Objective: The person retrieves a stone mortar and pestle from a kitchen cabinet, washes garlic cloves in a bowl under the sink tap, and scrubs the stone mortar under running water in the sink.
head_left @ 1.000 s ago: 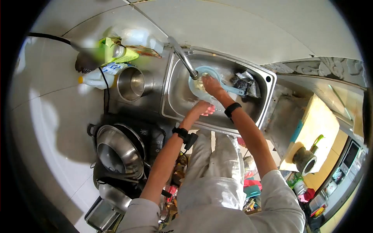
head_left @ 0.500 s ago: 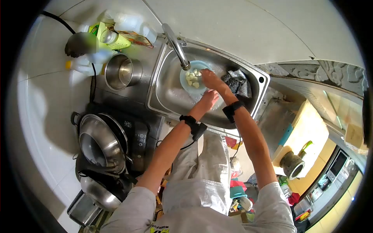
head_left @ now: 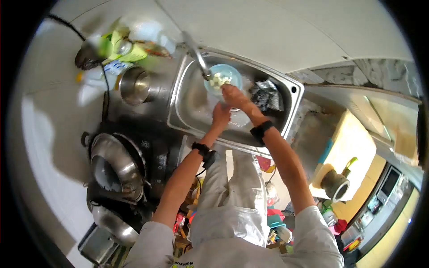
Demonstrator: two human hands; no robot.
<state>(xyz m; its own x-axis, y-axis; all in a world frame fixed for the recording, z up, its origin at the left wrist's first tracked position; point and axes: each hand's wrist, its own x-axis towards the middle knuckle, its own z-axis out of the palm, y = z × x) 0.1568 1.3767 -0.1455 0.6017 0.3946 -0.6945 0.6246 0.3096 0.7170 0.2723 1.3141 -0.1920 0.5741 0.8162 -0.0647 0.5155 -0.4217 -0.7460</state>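
A light blue bowl [head_left: 233, 71] sits in the steel sink under the faucet, with pale pieces [head_left: 219, 80] that look like peeled garlic cloves in it. My right hand [head_left: 235, 97] is at the bowl's near edge, its curled fingertips beside the pieces. Just below it, my left hand [head_left: 221, 114] hangs over the sink basin, fingers bent inward and slightly blurred. What either hand pinches is hidden. The faucet [head_left: 197, 56] reaches over the bowl's left side. A crumpled black and silver bag [head_left: 268, 96] lies to the right in the basin.
The sink rim [head_left: 286, 114] surrounds both hands. On the left are a steel pot [head_left: 135, 85], a wok [head_left: 114, 163] on a black cooktop, and blurred bottles and packets behind. A cutting board [head_left: 353, 152] with a stone mortar [head_left: 335, 185] stands on the right.
The view has shifted slightly. Both hands have drawn left and closer together, and the right hand now covers the bowl's near edge. The bowl sits a little farther back in the sink.
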